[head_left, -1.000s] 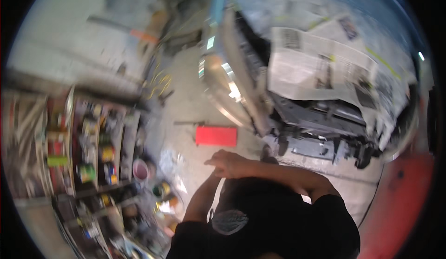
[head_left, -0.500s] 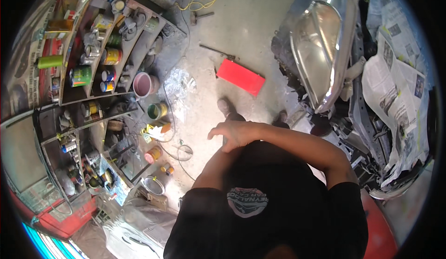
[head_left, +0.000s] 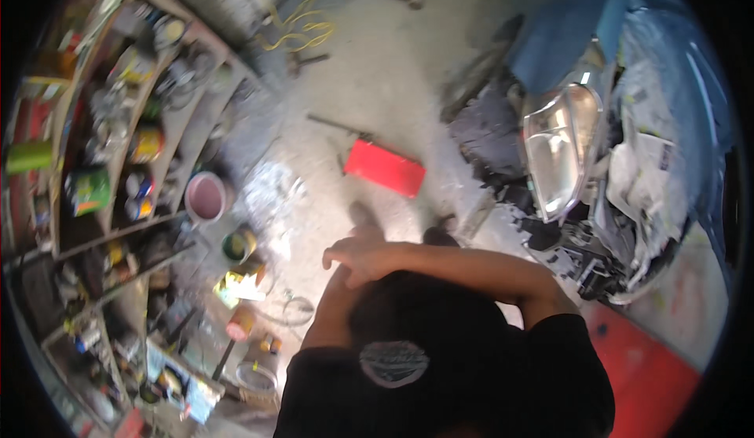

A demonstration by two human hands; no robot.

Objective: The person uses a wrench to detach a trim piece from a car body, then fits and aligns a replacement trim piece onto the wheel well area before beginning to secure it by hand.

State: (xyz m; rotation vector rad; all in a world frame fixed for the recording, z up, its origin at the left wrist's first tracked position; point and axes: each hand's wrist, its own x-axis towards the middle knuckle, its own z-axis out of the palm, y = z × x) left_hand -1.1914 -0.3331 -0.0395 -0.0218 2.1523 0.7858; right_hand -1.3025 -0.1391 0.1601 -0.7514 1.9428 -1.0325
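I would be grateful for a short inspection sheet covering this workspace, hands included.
Surface: pale floor, darker smudges near the shelves.
Job's things: red box lying on the floor ahead of the hands, dark bar near it.
Clutter: bucket and green can on the floor.
Hands: right hand bare, over the left forearm; left hand hidden.
Cables: yellow cord, loosely looped.
Surroundings: crowded shelves left; headlight and paper sheets right.
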